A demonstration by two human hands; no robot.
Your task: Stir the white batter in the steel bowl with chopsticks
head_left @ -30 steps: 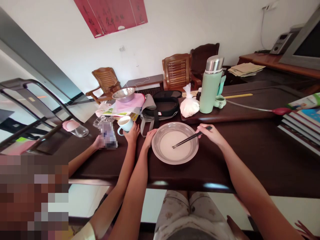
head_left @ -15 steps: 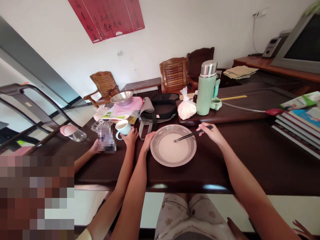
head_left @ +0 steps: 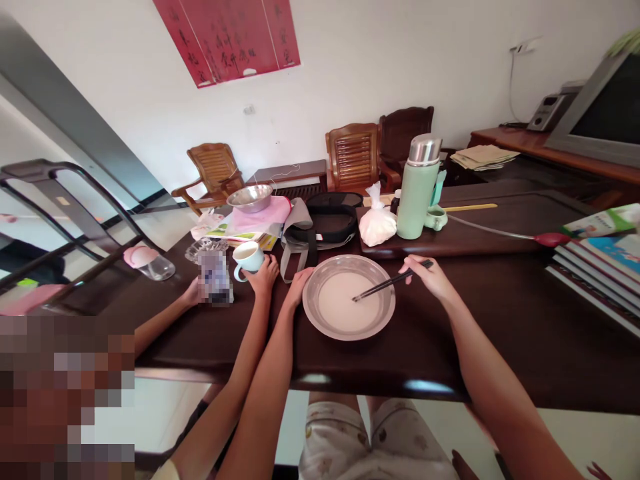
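Observation:
A metal bowl [head_left: 311,319] of milky white liquid stands on the dark wooden table in front of me. My left hand [head_left: 300,287] grips its left rim. In my right hand [head_left: 425,275] is a pair of dark chopsticks [head_left: 385,283], slanting down to the left with the tips in the liquid. Beyond the bowl sit a tied plastic bag of white powder [head_left: 378,225] and a green thermos [head_left: 416,193]. Beside my left arm, another person's hand [head_left: 265,275] holds a light blue mug [head_left: 249,259]; that person's other hand [head_left: 191,293] holds a phone-like object, blurred out.
A black and grey strapped bag [head_left: 323,227] lies behind the bowl. Further left are a second metal bowl [head_left: 250,197] on a pink cloth, a glass dish [head_left: 200,249] and a pink-lidded clear bottle [head_left: 153,263]. Stacked books [head_left: 600,280] stand at the right edge.
My right hand and the chopsticks have shifted slightly right over the bowl, their tips still in the liquid. My view has moved a little; my left hand stays at the rim.

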